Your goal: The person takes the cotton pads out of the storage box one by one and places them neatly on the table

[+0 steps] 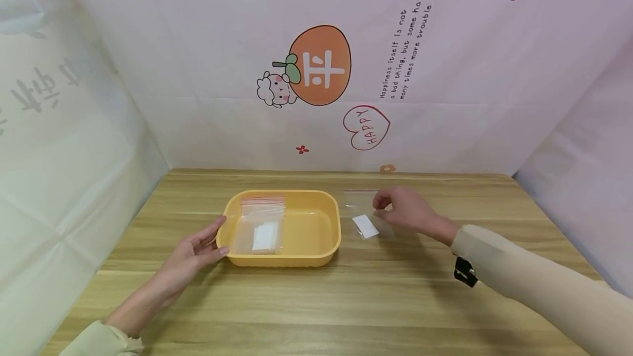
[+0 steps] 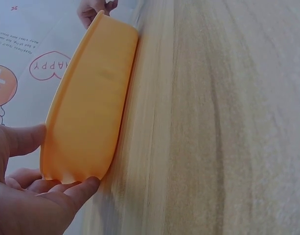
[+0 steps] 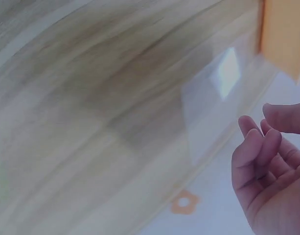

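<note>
A yellow plastic tray (image 1: 309, 235) stands on the wooden table. My left hand (image 1: 194, 252) grips its left end; the left wrist view shows the thumb on the rim and the fingers against the end wall of the tray (image 2: 91, 98). Inside, at the left, lie clear zip bags (image 1: 262, 212) with white cards in them; how many overlap I cannot tell. Right of the tray a clear zip bag (image 1: 353, 200) holding a white card (image 1: 365, 226) lies flat. My right hand (image 1: 407, 210) hovers over that bag's right side, fingers loosely bent, thumb apart, nothing held.
The wooden table (image 1: 316, 306) reaches back to a printed white cloth (image 1: 222, 136) hanging behind it. More cloth hangs at the left and right sides. A black watch or band (image 1: 465, 272) is on the right wrist, by a cream sleeve (image 1: 524, 279).
</note>
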A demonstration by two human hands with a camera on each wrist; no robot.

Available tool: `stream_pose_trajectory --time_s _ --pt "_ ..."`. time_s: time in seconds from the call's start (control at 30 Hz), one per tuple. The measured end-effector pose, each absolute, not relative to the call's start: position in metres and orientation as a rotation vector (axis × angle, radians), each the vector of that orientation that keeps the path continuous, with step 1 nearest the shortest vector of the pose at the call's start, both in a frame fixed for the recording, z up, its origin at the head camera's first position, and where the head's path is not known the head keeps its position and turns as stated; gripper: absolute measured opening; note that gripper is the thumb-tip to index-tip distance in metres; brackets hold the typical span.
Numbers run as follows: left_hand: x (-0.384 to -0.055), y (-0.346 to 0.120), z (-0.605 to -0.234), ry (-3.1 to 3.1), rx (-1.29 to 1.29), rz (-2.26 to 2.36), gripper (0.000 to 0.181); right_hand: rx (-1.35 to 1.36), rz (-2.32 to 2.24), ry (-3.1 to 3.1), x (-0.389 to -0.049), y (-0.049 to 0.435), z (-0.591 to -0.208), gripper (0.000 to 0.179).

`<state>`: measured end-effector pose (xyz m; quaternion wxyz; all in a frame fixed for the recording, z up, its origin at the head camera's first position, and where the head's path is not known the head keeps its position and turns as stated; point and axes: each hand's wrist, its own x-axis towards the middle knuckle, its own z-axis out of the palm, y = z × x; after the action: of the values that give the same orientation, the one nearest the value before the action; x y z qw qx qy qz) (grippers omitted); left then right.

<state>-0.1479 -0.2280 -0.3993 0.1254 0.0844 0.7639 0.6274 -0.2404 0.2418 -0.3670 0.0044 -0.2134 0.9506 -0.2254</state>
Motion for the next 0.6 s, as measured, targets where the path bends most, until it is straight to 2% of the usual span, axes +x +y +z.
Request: stream_pose_trajectory --time_s 0.43,0.6 --pt "-0.148 -0.228 -0.399 2.242 0.221 1.822 0.081 -0.795 -0.702 2.937 -0.217 0.212 -0.329 0.011" --pt "-0.148 -0.228 -0.399 2.242 0.222 1.816 0.081 -0.820 -0.760 2.900 -0.211 0.198 -0.318 0.005"
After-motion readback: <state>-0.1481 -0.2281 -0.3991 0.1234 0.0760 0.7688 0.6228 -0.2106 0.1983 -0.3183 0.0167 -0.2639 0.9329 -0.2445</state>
